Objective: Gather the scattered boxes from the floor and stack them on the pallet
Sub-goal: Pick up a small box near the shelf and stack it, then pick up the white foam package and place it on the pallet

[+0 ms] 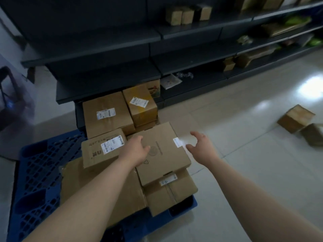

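A blue plastic pallet (35, 172) lies on the floor at lower left, loaded with several brown cardboard boxes. A flat box (162, 154) with a white label lies on top of the stack at its right side. My left hand (138, 151) rests on that box's left part with relaxed fingers. My right hand (201, 147) hovers just off the box's right edge, fingers spread and holding nothing. Two loose boxes (297, 119) lie on the floor at far right.
Dark metal shelving (157, 49) runs along the back and carries small boxes and packets. Two taller boxes (108, 112) stand at the pallet's far end against the shelf base. Pale tiled floor (244, 154) stretches to the right of the pallet.
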Action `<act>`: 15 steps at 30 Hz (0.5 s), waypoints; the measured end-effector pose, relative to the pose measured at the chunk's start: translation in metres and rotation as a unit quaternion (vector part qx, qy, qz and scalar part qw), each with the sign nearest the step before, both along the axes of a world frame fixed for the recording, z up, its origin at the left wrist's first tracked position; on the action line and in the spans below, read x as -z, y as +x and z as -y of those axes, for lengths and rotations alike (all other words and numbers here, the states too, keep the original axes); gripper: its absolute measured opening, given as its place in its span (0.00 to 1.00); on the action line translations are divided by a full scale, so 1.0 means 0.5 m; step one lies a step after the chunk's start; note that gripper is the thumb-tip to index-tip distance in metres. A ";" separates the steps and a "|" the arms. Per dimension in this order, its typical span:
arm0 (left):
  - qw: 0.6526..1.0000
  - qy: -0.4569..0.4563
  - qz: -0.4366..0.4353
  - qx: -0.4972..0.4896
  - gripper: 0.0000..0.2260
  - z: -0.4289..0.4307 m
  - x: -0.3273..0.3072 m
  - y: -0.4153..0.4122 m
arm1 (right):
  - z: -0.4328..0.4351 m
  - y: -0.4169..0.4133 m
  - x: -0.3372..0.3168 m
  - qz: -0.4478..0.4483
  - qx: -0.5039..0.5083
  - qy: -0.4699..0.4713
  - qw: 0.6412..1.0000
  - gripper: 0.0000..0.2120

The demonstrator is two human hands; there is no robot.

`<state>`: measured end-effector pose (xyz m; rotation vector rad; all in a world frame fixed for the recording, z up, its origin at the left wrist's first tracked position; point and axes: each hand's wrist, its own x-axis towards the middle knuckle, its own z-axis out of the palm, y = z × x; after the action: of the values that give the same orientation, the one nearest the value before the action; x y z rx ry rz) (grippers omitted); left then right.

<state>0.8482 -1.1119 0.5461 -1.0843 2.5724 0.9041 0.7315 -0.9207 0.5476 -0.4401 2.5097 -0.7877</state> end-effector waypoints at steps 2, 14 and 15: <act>1.000 0.000 -0.013 0.012 0.26 -0.084 -0.019 -0.027 | -0.080 -0.012 -0.019 -0.008 0.004 -0.002 1.000 0.26; 0.985 0.056 -0.061 0.152 0.25 -0.613 -0.097 -0.255 | -0.634 -0.090 -0.097 -0.040 0.111 0.024 0.993 0.26; 0.981 0.057 -0.063 0.174 0.25 -0.655 -0.101 -0.276 | -0.675 -0.097 -0.104 -0.043 0.129 0.026 0.990 0.26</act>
<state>0.7104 -0.7846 0.5966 -0.5358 2.6541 1.0385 0.6831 -0.5830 0.5994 -0.1343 2.6966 -0.8104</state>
